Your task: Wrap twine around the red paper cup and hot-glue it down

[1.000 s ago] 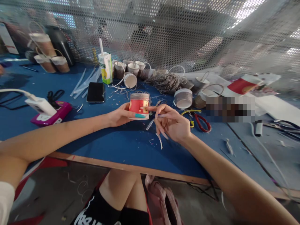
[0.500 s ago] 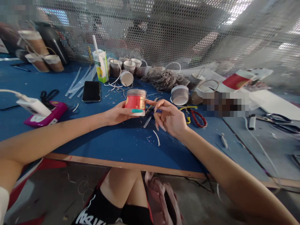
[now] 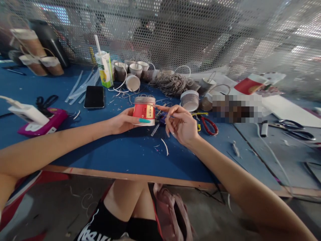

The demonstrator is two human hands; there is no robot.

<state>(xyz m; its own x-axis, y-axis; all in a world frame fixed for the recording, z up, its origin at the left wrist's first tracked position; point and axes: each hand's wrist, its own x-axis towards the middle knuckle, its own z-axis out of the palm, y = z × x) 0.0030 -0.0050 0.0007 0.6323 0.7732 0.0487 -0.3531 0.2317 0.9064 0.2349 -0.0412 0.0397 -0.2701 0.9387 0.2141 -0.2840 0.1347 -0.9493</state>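
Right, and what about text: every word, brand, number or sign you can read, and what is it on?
Nothing reads clearly enough to quote.
Red-labelled jar: small characters on the red and pale yellow parts, too small to read surely.
Drink carton: green characters, blurred.
Black shorts: large white lettering, partly cut off by the picture's edge.
Red paper cup: a gold mark, too small to make out.

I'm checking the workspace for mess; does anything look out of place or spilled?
Nothing looks wet, but a white cup lies tipped with its mouth forward, unlike the upright ones behind. Small scraps, including a curved white strip, litter the blue tabletop, like loose offcuts.
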